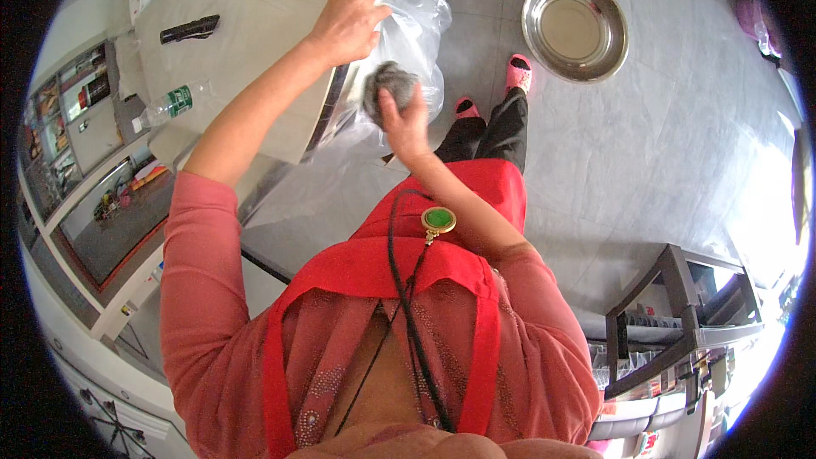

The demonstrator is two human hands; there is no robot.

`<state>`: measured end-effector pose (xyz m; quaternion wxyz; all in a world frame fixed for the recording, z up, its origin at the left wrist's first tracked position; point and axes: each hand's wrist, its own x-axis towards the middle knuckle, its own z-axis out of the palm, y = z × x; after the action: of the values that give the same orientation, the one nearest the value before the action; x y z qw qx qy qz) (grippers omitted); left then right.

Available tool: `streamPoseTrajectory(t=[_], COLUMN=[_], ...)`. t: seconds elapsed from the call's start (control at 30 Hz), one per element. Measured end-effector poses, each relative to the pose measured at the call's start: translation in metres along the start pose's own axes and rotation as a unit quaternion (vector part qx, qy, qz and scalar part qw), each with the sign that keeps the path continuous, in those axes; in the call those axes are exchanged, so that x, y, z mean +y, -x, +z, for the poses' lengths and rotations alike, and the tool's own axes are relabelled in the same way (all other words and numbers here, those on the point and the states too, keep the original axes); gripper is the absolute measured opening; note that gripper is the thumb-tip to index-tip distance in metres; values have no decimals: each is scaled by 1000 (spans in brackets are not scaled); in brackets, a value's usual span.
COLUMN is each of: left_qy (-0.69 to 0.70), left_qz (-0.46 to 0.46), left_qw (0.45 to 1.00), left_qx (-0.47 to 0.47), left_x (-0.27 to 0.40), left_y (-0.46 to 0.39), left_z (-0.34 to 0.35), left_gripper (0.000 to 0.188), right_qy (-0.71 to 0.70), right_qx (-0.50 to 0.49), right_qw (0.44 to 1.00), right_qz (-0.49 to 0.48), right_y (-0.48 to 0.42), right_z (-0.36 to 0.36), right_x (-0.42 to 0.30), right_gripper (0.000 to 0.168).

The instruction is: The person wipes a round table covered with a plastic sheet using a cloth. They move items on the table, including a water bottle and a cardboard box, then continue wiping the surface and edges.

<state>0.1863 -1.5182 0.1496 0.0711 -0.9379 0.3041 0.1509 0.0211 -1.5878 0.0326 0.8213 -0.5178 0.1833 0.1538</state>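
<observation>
My right hand [408, 121] grips a grey scouring pad [390, 92], which looks like steel wool and is somewhat blurred. It is held against or just over the edge of a table covered in clear plastic sheeting [414, 32]. Farther along that edge, my left hand [350, 19] lies with its fingers spread on the plastic; nothing shows in its grasp. The pale tabletop [255, 76] stretches out to the left of both hands, and the sheeting hangs down over its side.
A dark handheld object [190, 30] and a clear plastic bottle with a green label [169, 106] lie on the tabletop. A round metal basin [575, 29] rests on the grey tiled floor [637, 140]. Shelves [89, 204] stand at the left; a dark rack [685, 325] is at the lower right.
</observation>
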Motion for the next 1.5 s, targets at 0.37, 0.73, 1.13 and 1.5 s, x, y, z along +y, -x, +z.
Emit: streamPoseTrajectory(t=[0.37,0.73,1.13,1.5], left_qy=[58,44,34,41], left_qz=[28,33,36,35], left_qw=[997,997,996,997], left_qx=[52,52,69,58], left_x=[-16,-15,-16,-17], left_y=[5,6,2,7], left_z=[21,18,22,22], left_gripper=[31,30,29,28], right_qy=[-41,-14,10,-97], right_qx=[142,204,187,81], right_qw=[986,929,975,986], right_qz=[79,307,117,110], right_y=[-29,-26,-33,4], right_z=[77,-4,86,42], right_x=[13,74,13,-1], right_gripper=[32,44,38,39])
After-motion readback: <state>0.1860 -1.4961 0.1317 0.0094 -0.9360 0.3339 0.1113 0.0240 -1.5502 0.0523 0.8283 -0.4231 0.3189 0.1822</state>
